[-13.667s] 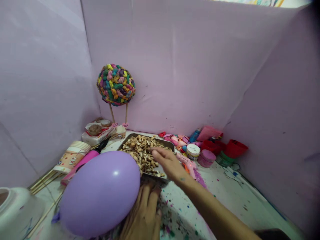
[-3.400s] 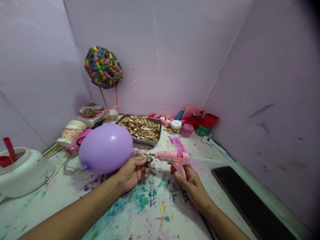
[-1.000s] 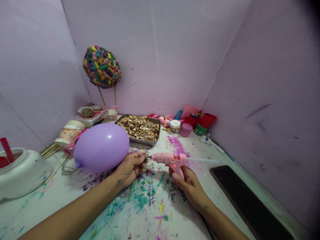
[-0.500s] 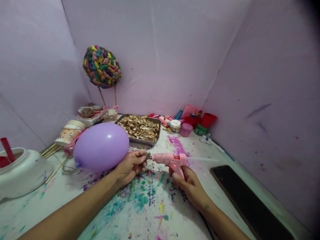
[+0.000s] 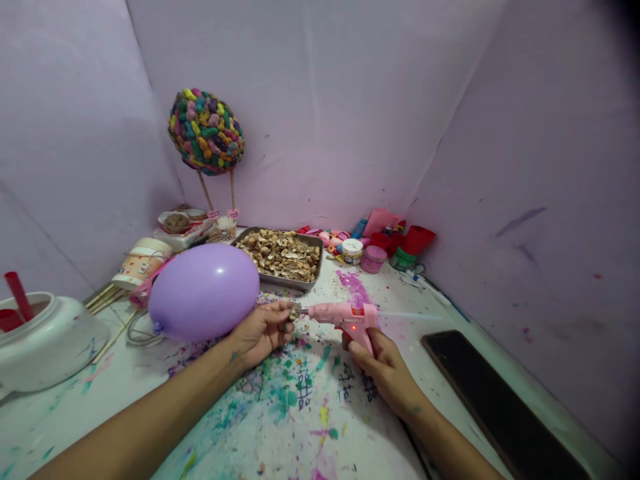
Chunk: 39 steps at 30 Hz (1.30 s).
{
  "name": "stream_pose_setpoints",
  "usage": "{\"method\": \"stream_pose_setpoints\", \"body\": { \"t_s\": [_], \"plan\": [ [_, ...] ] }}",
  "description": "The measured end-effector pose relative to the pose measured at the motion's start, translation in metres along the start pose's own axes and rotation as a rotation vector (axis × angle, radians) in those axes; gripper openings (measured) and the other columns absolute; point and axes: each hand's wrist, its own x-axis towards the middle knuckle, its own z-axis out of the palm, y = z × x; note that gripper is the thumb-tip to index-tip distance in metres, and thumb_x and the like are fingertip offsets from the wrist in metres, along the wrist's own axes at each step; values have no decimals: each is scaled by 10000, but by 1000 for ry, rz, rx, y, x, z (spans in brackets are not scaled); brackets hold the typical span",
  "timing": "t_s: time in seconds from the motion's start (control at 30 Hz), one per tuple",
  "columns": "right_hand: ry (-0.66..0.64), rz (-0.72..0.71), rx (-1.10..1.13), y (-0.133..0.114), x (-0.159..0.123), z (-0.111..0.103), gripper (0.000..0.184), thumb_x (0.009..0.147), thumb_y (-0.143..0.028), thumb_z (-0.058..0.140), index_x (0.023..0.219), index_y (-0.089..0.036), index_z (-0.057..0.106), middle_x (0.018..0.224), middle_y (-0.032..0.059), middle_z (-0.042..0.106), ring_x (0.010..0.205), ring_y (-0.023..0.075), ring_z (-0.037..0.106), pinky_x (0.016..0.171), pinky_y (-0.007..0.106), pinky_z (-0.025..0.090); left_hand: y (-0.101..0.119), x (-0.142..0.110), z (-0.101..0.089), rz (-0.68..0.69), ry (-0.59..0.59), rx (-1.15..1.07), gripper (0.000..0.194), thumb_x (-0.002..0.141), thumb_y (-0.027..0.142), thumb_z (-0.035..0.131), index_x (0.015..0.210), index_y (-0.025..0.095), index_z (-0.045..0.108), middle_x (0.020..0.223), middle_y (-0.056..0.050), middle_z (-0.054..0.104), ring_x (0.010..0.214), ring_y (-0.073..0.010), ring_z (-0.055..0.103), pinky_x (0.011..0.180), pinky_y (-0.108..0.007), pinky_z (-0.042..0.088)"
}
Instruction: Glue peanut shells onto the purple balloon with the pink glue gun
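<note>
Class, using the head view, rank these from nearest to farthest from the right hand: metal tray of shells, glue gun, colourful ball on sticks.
1. Glue gun, held in the right hand.
2. Metal tray of shells, behind, mid-table.
3. Colourful ball on sticks, back left by the wall.

A small shell piece (image 5: 294, 312) pinched in the left hand (image 5: 261, 331) is too small to make out, with the glue gun (image 5: 345, 317) nozzle tip lost against it. The right hand (image 5: 385, 369) covers the gun's grip. The purple balloon (image 5: 204, 291) hides part of the pink tool (image 5: 143, 292) behind it. The white bowl (image 5: 45, 340) is cut off at the left edge, the dark slab (image 5: 493, 408) at the bottom. Jar (image 5: 353, 251) labels are unreadable.
</note>
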Motion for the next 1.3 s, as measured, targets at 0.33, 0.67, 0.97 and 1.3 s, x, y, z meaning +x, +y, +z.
{"method": "stream_pose_setpoints", "body": {
  "t_s": [0.33, 0.67, 0.97, 1.3],
  "plan": [
    [-2, 3, -37, 2, 1, -2, 319, 678, -452, 573, 767, -147, 543, 598, -20, 465, 494, 111, 382, 447, 227, 302, 0, -1, 0, 5, 1, 1, 94, 662, 41, 611, 723, 103, 575, 572, 11, 527, 445, -69, 512, 412, -164, 425],
    [-3, -11, -53, 2, 0, -2, 316, 694, -434, 569, 789, -134, 547, 643, -2, 508, 523, 115, 400, 472, 232, 332, -1, 1, -2, 28, -6, 41, 75, 656, 79, 647, 691, 100, 583, 571, -2, 545, 459, -74, 521, 419, -167, 432],
    [3, 1, -30, 0, 0, -2, 309, 694, -436, 565, 777, -140, 530, 617, -17, 466, 516, 117, 392, 475, 236, 316, -2, 3, -1, 152, 60, 86, 104, 654, 100, 643, 642, 125, 543, 542, 29, 494, 480, -77, 491, 410, -171, 419],
    [-2, -11, -5, 1, 0, -1, 283, 698, -407, 575, 788, -142, 536, 619, -18, 472, 506, 106, 386, 454, 226, 322, -1, 0, 4, 166, 60, 127, 135, 620, 130, 674, 642, 124, 541, 538, 24, 487, 481, -77, 466, 400, -170, 406]
  ]
}}
